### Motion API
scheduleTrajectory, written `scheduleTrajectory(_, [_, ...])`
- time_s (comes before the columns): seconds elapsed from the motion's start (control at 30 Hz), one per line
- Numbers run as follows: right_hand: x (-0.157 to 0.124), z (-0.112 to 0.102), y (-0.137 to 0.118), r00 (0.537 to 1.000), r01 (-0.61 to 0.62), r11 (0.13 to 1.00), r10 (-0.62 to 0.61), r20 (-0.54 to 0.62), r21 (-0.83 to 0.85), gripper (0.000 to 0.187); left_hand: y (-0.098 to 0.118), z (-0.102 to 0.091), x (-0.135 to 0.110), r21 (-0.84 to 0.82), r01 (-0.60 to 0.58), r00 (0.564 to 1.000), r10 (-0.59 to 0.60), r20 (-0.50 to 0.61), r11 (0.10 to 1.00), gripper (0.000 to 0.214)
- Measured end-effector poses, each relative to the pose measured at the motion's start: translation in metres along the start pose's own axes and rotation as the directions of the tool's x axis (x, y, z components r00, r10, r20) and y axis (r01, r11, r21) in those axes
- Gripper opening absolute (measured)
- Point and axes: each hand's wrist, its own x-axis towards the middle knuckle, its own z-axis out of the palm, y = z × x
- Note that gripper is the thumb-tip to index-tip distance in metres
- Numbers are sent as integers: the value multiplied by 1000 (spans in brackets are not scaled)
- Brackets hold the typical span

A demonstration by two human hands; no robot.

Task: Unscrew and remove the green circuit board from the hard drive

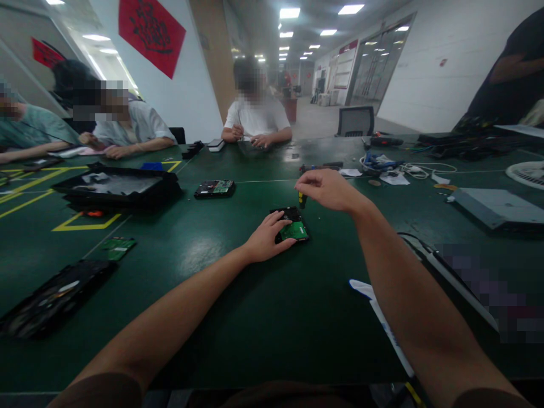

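Note:
A hard drive (298, 231) with a green circuit board lies on the dark green table in front of me. My left hand (268, 237) holds it from the left, the fingers reaching over its top and the thumb along its near edge. Above the drive's far right corner, my right hand (326, 190) is closed around a screwdriver (302, 199) with a yellow and black handle. The screwdriver points down; its tip is too small to make out, so I cannot tell whether it touches the drive.
Another hard drive (215, 188) lies further back. To the left are a black tray (114, 187), a loose green circuit board (119, 247) and a dark drive casing (59, 297). Cables (382, 163) and a grey metal box (499, 207) lie right. Several people are around the table.

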Motion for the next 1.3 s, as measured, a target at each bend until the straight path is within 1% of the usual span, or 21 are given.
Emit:
scheduleTrajectory(0.13, [0, 2, 2, 999, -37, 999, 37, -11, 23, 19, -1, 1, 0, 1, -5, 1000, 5, -7, 1000, 66])
scheduleTrajectory(0.3, [0, 2, 1, 999, -28, 996, 25, 34, 83, 25, -1, 2, 0, 11, -14, 1000, 14, -16, 1000, 66])
scheduleTrajectory(0.47, [-1, 0, -2, 996, -69, 994, 64, 59, 86, 24, -1, 1, 0, 13, -11, 1000, 11, -13, 1000, 67])
scheduleTrajectory(0.63, [0, 1, 2, 1000, -19, 999, 19, 8, 43, 24, 0, 0, 0, 3, -5, 1000, 5, -9, 1000, 67])
scheduleTrajectory(0.77, [0, 2, 4, 999, -50, 998, 51, -16, 49, 24, 0, 0, 0, 3, -3, 1000, 3, 1, 1000, 67])
scheduleTrajectory(0.97, [1, 1, 4, 997, -72, 996, 71, 29, 60, 33, -2, 2, 0, 3, -10, 1000, 10, -5, 1000, 67])
scheduleTrajectory(1.1, [2, 2, 6, 993, -102, 992, 97, 64, 78, 29, -2, 3, 1, 7, -8, 1000, 8, -12, 1000, 67])
scheduleTrajectory(1.23, [2, 3, 8, 999, -52, 998, 52, -2, 32, 24, -2, 2, 0, 11, -8, 1000, 8, -15, 1000, 68])
scheduleTrajectory(1.3, [2, 3, 8, 997, -66, 998, 66, -43, 21, 23, -1, 2, 0, 7, -7, 1000, 7, -8, 1000, 68])
